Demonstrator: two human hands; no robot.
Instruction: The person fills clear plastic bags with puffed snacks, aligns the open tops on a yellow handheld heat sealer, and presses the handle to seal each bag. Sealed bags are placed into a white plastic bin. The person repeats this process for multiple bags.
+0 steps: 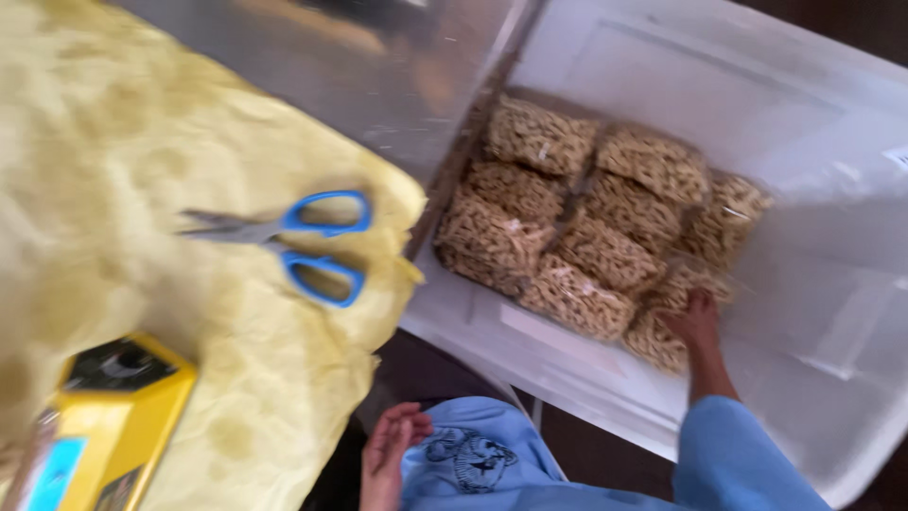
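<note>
Nine or so packets already in the bin

Several clear packets of tan snack sticks (577, 232) fill the middle of our white plastic bin (832, 312); bare floor remains toward its walls. Our right hand (698, 317) rests flat on the nearest packet, our left hand (386, 454) hangs loosely apart by the yellow-clothed worktop (142, 189) edge.

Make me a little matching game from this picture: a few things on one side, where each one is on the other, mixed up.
Things:
1. scissors
2. snack bags
3. right hand
4. yellow box

Places:
A. stacked inside the white bin
B. bottom left corner, on the yellow cloth
C. lying in the middle of the yellow cloth
D. reaching into the bin, on a bag

Pairs: 1-C, 2-A, 3-D, 4-B
</note>
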